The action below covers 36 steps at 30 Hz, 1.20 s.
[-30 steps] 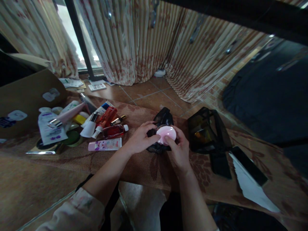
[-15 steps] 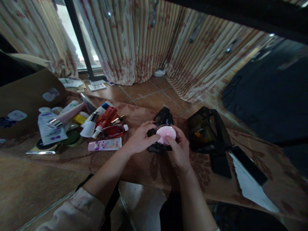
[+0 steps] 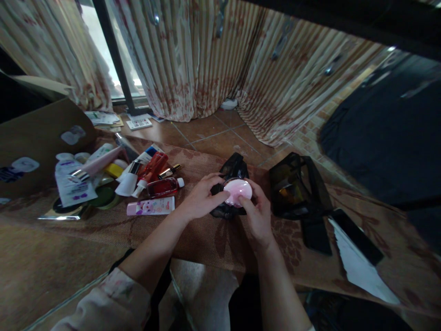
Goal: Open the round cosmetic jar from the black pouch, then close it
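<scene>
A round pink compact [image 3: 237,189] with a shiny rim is held between both hands. My left hand [image 3: 206,198] grips its left side, thumb pressed on the edge. Around the right side curl the fingers of my right hand [image 3: 257,211], with the thumb on the pink face. Directly beneath and behind the compact lies a crumpled black mesh pouch [image 3: 236,166], partly hidden by the hands. Left of my left hand are a pink and white tube [image 3: 150,206] and a bottle of red liquid [image 3: 163,187] with a white cap.
Tubes, jars and bottles are piled at the left, among them a white pouch [image 3: 74,184], beside a cardboard box [image 3: 41,138]. A black mesh bag [image 3: 296,186] stands at the right, near a dark phone [image 3: 358,236] and white paper [image 3: 360,271]. The brown cloth [image 3: 203,243] covers the surface.
</scene>
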Tool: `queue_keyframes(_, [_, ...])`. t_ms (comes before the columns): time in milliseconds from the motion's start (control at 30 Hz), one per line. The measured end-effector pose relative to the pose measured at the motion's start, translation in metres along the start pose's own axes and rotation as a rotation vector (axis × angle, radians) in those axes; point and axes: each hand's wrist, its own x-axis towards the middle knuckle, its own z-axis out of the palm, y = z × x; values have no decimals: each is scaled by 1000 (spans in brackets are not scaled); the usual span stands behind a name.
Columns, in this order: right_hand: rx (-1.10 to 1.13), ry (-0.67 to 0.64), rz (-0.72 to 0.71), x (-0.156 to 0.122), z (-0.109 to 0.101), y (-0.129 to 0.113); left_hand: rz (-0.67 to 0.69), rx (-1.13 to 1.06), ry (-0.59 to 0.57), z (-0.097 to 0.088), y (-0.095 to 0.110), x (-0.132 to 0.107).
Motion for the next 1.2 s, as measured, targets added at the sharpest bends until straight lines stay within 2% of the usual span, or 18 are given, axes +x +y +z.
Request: queue_keyframes(1200, [11,6,8,0,1,-4,-1,10,4,0,1,0])
